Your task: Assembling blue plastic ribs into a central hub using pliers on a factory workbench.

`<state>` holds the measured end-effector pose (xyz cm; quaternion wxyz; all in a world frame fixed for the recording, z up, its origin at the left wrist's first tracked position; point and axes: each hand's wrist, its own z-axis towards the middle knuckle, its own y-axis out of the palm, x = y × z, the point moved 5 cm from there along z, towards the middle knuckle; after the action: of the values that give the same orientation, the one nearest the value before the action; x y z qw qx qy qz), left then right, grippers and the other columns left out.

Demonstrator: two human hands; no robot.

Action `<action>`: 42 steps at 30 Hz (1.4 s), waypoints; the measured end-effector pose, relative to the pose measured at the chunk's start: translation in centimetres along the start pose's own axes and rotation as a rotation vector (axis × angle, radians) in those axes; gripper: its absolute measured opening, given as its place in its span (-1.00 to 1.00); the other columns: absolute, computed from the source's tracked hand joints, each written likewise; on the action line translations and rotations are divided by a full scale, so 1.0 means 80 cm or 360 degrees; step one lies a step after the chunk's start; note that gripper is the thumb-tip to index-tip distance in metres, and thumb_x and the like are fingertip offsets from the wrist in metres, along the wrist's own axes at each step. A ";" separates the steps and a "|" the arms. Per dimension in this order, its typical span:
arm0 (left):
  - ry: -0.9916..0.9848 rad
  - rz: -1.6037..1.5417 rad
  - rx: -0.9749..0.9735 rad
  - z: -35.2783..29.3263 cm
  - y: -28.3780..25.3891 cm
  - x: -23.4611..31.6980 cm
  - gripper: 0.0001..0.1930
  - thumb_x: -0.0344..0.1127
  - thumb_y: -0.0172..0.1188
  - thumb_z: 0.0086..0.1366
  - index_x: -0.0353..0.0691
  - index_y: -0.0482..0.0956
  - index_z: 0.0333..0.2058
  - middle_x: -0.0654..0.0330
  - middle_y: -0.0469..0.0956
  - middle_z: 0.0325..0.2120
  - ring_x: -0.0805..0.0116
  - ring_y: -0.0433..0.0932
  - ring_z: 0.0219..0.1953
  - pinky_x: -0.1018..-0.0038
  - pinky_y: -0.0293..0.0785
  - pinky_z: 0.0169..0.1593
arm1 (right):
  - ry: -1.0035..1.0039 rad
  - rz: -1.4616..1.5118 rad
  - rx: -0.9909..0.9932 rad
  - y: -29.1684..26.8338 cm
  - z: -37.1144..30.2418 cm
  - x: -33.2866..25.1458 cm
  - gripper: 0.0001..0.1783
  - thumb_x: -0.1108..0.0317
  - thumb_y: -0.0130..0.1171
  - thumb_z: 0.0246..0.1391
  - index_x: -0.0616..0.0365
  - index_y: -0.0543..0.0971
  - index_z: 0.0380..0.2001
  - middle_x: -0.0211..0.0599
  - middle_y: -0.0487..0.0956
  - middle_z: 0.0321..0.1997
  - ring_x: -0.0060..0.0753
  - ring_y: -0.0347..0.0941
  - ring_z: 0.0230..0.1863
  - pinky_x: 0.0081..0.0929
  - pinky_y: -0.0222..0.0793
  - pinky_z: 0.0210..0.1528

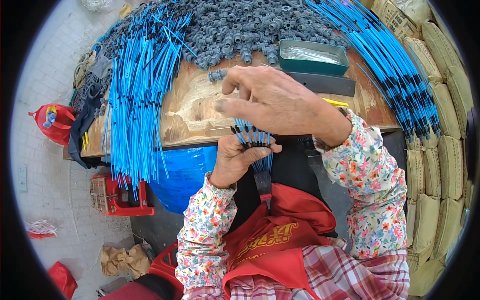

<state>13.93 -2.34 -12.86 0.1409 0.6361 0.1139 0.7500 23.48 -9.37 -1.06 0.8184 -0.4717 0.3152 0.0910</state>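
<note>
My left hand (239, 157), at the table's front edge, is closed around a bundle of thin blue tubes (262, 162). Their black ends stand fanned out in a row above my fingers. A thin metal pin (219, 129) sticks out to the left beside the bundle. Just above it hovers my right hand (275, 100), its fingers bent and thumb apart from them, with nothing visible between. Partly behind this hand, a grey ribbed plastic fitting (216, 75) lies on the wooden table (192, 100). My right hand hides part of the tubes.
Grey fittings (240, 30) are heaped at the back. Blue tubes with black pieces lie in a left pile (140, 100) and a right pile (390, 65), both overhanging the edge. A green tray (314, 70) holds thin metal pins. Sacks (442, 115) are stacked at right; a red stool (145, 205) stands lower left.
</note>
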 end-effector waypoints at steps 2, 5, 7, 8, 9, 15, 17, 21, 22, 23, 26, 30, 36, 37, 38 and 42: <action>0.0013 -0.0081 0.0009 0.000 0.001 0.000 -0.81 -0.58 0.21 0.20 -0.42 0.56 -0.18 0.09 0.62 -0.29 0.26 0.63 -0.18 0.38 0.54 -0.03 | -0.0110 -0.0200 0.0074 0.007 0.001 0.001 -0.59 0.04 0.02 0.12 0.20 0.58 -0.30 0.06 0.55 -0.32 0.02 0.51 -0.27 -0.21 0.44 -0.23; -0.0004 -0.0099 0.0036 0.000 0.001 -0.001 -0.80 -0.58 0.20 0.21 -0.42 0.55 -0.16 0.11 0.60 -0.30 0.27 0.63 -0.20 0.39 0.55 -0.03 | -0.0550 -0.0578 -0.0087 0.016 0.002 0.001 -0.53 -0.02 0.07 0.11 0.16 0.49 -0.11 -0.11 0.50 -0.30 -0.15 0.47 -0.31 -0.31 0.37 -0.35; -0.0019 -0.0048 0.0015 0.001 0.001 0.000 -0.79 -0.59 0.20 0.21 -0.42 0.54 -0.15 0.11 0.60 -0.29 0.27 0.64 -0.22 0.40 0.56 -0.04 | -0.0722 -0.0396 -0.0080 0.003 0.003 0.005 -0.47 -0.09 0.03 0.15 0.14 0.46 -0.05 -0.19 0.50 -0.29 -0.24 0.47 -0.29 -0.35 0.37 -0.34; -0.0033 -0.0042 0.0028 0.002 0.001 0.000 -0.79 -0.59 0.20 0.21 -0.41 0.54 -0.15 0.11 0.61 -0.29 0.28 0.64 -0.22 0.42 0.56 -0.06 | -0.0687 -0.0293 -0.0091 -0.003 -0.002 0.009 -0.44 -0.13 -0.01 0.17 0.14 0.46 -0.03 -0.22 0.50 -0.27 -0.28 0.47 -0.27 -0.37 0.37 -0.33; -0.0042 -0.0036 0.0042 0.003 0.001 0.000 -0.79 -0.59 0.20 0.21 -0.41 0.54 -0.15 0.11 0.61 -0.30 0.29 0.64 -0.23 0.43 0.57 -0.08 | -0.0457 0.0010 -0.0090 -0.010 -0.003 0.021 -0.42 -0.16 -0.05 0.20 0.14 0.46 -0.02 -0.25 0.51 -0.26 -0.32 0.47 -0.24 -0.39 0.38 -0.32; -0.0067 0.0121 0.0083 0.011 0.006 0.010 -0.82 -0.56 0.19 0.21 -0.36 0.56 -0.19 0.09 0.63 -0.40 0.28 0.65 -0.36 0.45 0.57 -0.23 | 0.0416 0.1934 0.0483 0.025 -0.074 0.060 -0.51 0.08 -0.11 0.30 0.19 0.32 0.13 -0.25 0.50 -0.10 -0.50 0.42 -0.15 -0.45 0.39 -0.12; -0.0087 0.0127 0.0086 0.012 0.009 0.014 -0.82 -0.55 0.17 0.22 -0.36 0.56 -0.18 0.10 0.64 -0.42 0.36 0.62 -0.39 0.50 0.53 -0.28 | 0.0224 0.1820 0.0591 0.049 -0.080 0.054 -0.47 0.09 -0.09 0.30 0.20 0.25 0.20 -0.25 0.48 -0.03 -0.54 0.41 -0.14 -0.53 0.40 -0.12; -0.0175 0.0153 0.0120 0.010 0.010 0.020 -0.82 -0.54 0.15 0.22 -0.37 0.57 -0.18 0.14 0.64 -0.45 0.49 0.55 -0.43 0.58 0.47 -0.33 | 0.0327 0.1831 0.0350 0.063 -0.091 0.044 -0.42 0.14 0.07 0.21 0.22 0.29 0.20 -0.28 0.50 -0.11 -0.61 0.45 -0.38 -0.61 0.44 -0.39; -0.0195 0.0181 0.0120 0.009 0.009 0.022 -0.82 -0.54 0.15 0.21 -0.37 0.57 -0.19 0.15 0.64 -0.45 0.50 0.55 -0.44 0.58 0.46 -0.33 | 0.0358 0.1799 0.0268 0.062 -0.092 0.040 -0.41 0.13 0.12 0.17 0.23 0.31 0.18 -0.28 0.51 -0.13 -0.62 0.44 -0.44 -0.61 0.43 -0.44; -0.0187 0.0297 0.0150 0.007 0.008 0.027 -0.82 -0.54 0.15 0.19 -0.38 0.58 -0.21 0.17 0.63 -0.46 0.50 0.54 -0.44 0.58 0.45 -0.33 | 0.0402 0.1762 0.0201 0.058 -0.093 0.037 -0.39 0.12 0.16 0.14 0.23 0.33 0.16 -0.28 0.51 -0.16 -0.64 0.42 -0.49 -0.62 0.42 -0.50; -0.0156 0.0508 0.0130 0.010 0.012 0.034 -0.83 -0.55 0.15 0.14 -0.39 0.60 -0.26 0.21 0.61 -0.47 0.51 0.52 -0.43 0.58 0.43 -0.34 | 0.0607 0.1460 0.0168 0.053 -0.087 0.039 -0.45 0.20 0.25 0.01 0.20 0.44 0.05 -0.38 0.52 -0.37 -0.67 0.38 -0.54 -0.58 0.39 -0.54; -0.0274 0.0741 0.0025 0.019 0.023 0.037 -0.81 -0.56 0.15 0.14 -0.40 0.59 -0.24 0.19 0.63 -0.37 0.45 0.57 -0.35 0.54 0.47 -0.27 | 0.0536 0.1363 0.0138 0.056 -0.075 0.038 -0.65 0.20 0.33 -0.12 0.15 0.52 -0.29 -0.45 0.40 -0.74 -0.63 0.29 -0.82 -0.62 0.19 -0.79; -0.0217 0.0266 0.0160 0.011 0.024 0.034 -0.71 -0.52 0.14 0.17 -0.42 0.50 -0.11 0.09 0.59 -0.26 0.37 0.58 -0.28 0.49 0.48 -0.20 | 0.0523 0.1442 0.0153 0.038 -0.068 0.036 -0.77 0.33 0.24 -0.14 0.27 0.47 -0.63 -0.38 0.34 -0.86 -0.49 0.23 -0.96 -0.57 0.17 -0.87; -0.0235 0.0252 0.0200 0.010 0.020 0.032 -0.67 -0.48 0.17 0.18 -0.42 0.47 -0.06 0.08 0.58 -0.22 0.34 0.59 -0.26 0.45 0.51 -0.17 | 0.0622 0.1478 0.0137 0.037 -0.070 0.039 -0.76 0.32 0.25 -0.13 0.25 0.47 -0.64 -0.39 0.33 -0.86 -0.52 0.22 -0.95 -0.58 0.14 -0.88; -0.0177 0.0121 0.0027 0.011 0.025 0.031 -0.57 -0.44 0.17 0.18 -0.47 0.38 0.03 -0.02 0.56 -0.15 0.17 0.61 -0.18 0.33 0.54 -0.07 | 0.0721 0.1516 0.0118 0.036 -0.073 0.042 -0.75 0.30 0.25 -0.13 0.23 0.46 -0.66 -0.39 0.33 -0.86 -0.54 0.21 -0.94 -0.58 0.12 -0.88; -0.0013 -0.0016 -0.0070 0.004 0.030 0.031 -0.42 -0.42 0.18 0.19 -0.49 0.21 0.15 -0.13 0.53 -0.11 -0.03 0.58 -0.07 0.19 0.53 0.01 | 0.0219 0.1371 0.0123 0.028 -0.059 0.033 -0.73 0.27 0.29 -0.14 0.18 0.45 -0.67 -0.44 0.31 -0.84 -0.60 0.16 -0.91 -0.59 0.07 -0.85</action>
<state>13.75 -3.68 -9.68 0.1592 0.6353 0.1001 0.7490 22.51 -12.48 -5.92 0.6999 -0.2711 0.5401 0.3806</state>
